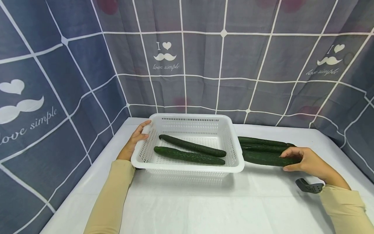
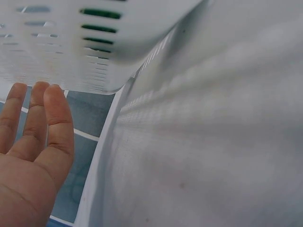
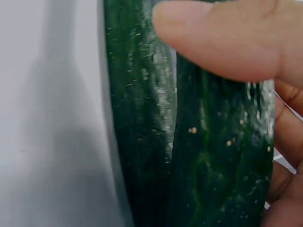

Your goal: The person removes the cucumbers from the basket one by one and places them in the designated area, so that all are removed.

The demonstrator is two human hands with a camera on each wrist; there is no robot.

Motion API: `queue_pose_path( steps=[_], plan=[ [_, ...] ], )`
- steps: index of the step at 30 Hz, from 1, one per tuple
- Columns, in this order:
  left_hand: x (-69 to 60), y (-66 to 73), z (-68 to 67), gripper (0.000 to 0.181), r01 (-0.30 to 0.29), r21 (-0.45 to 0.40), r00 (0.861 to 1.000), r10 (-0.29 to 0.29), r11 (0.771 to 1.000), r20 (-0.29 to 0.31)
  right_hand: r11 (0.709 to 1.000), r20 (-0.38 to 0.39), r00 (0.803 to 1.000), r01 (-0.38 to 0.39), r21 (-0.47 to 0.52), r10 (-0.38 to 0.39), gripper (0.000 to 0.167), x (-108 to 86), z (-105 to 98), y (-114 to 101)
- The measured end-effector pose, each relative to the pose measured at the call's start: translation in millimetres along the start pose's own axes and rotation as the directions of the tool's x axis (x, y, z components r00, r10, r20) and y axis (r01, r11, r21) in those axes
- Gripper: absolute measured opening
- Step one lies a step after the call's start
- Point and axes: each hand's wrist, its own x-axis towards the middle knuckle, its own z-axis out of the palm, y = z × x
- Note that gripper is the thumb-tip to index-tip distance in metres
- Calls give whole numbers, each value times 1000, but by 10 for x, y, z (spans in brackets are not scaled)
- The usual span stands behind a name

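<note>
In the head view a white slotted basket (image 1: 187,168) holds two cucumbers, one (image 1: 193,146) behind the other (image 1: 189,156). My left hand (image 1: 134,141) rests against the basket's left side; the left wrist view shows its fingers (image 2: 59,113) nearly straight beside the slotted wall (image 2: 61,71). Several cucumbers (image 1: 263,157) lie side by side on the table, right of the basket. At the right end of the nearest one, my right hand (image 1: 306,164) pinches it between thumb and fingers. In the right wrist view the thumb (image 3: 218,42) crosses a cucumber (image 3: 222,165), with another (image 3: 137,94) alongside.
A white cloth (image 1: 216,208) covers the table. Grey-blue patterned curtains (image 1: 201,58) stand behind it and at both sides. A dark band (image 1: 309,186) is at the right wrist.
</note>
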Motion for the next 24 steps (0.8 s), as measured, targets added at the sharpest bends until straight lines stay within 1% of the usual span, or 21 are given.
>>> queue_pose_path(
  steps=[5, 9, 12, 17, 24],
  plan=[
    [7, 0, 0, 60, -5, -13, 1000, 5, 1000, 5, 997, 9, 1000, -9, -78, 10, 34, 22, 75, -11],
    [4, -4, -7, 60, -7, -18, 1000, 8, 1000, 12, 991, 29, 1000, -5, -132, 9, 35, 44, 133, -8],
    [5, -12, -22, 59, -9, -13, 1000, 9, 1000, 14, 986, 47, 999, -15, -165, 23, 35, 61, 166, 0],
    [14, -19, -35, 58, -6, -3, 1000, 6, 1000, 19, 978, 65, 995, -55, -202, 69, 36, 67, 193, -1],
    [3, -1, -30, 60, -8, -18, 1000, 8, 1000, 22, 963, 37, 992, -110, -245, 122, 35, 84, 191, -39]
  ],
)
